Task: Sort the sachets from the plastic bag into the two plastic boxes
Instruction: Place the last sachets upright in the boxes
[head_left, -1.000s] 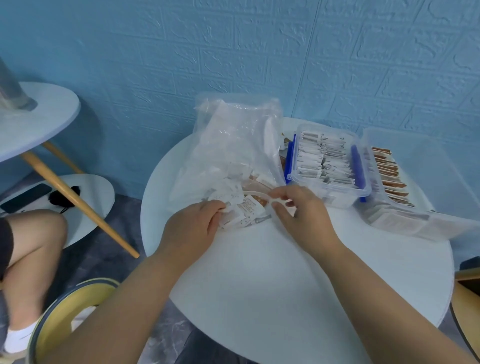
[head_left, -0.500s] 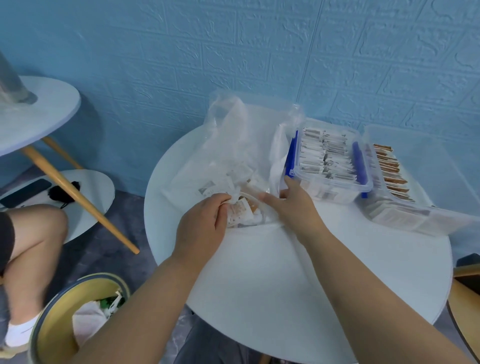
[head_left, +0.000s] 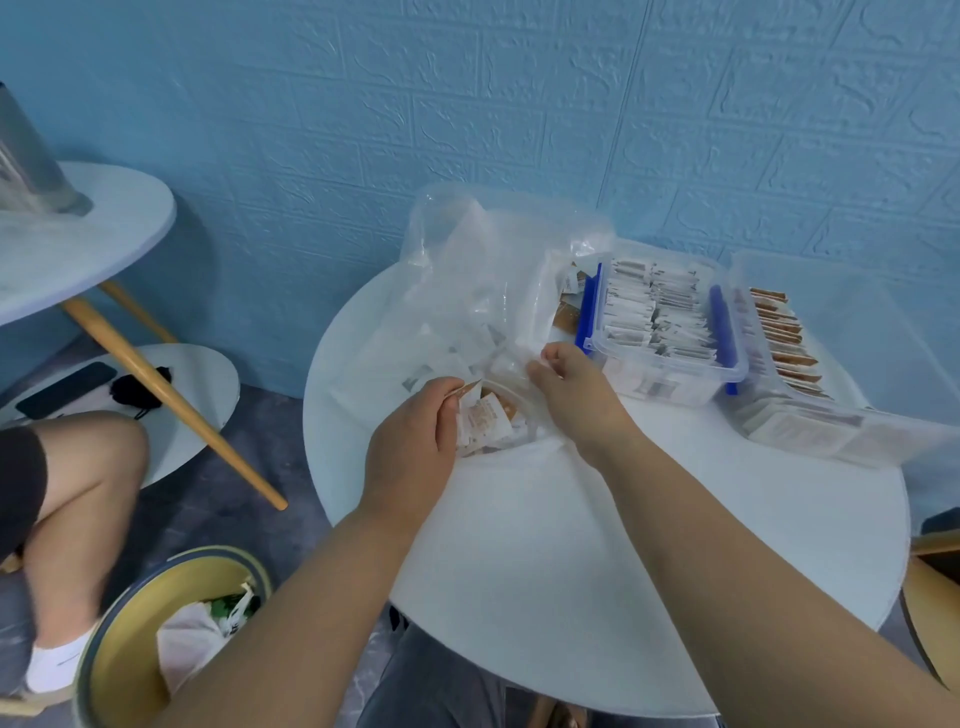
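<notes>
A clear plastic bag (head_left: 483, 291) full of white and brown sachets lies on the round white table (head_left: 597, 545), its mouth toward me. My left hand (head_left: 415, 441) pinches a white and orange sachet (head_left: 485, 421) at the bag's mouth. My right hand (head_left: 576, 395) grips the bag's upper edge and holds it up. To the right stands a clear box with blue clips (head_left: 670, 374), filled with white sachets. Further right a second clear box (head_left: 857, 426) holds brown-striped sachets.
A yellow waste bin (head_left: 130, 654) with rubbish stands on the floor at lower left. Another person's bare knee (head_left: 88, 467) is at the left, beside a small table with wooden legs (head_left: 156, 384). A blue wall rises right behind the table.
My right hand has lifted the bag's edge, widening the mouth. My left hand has closed its fingers on a sachet there. The camera has drifted so the table sits further right.
</notes>
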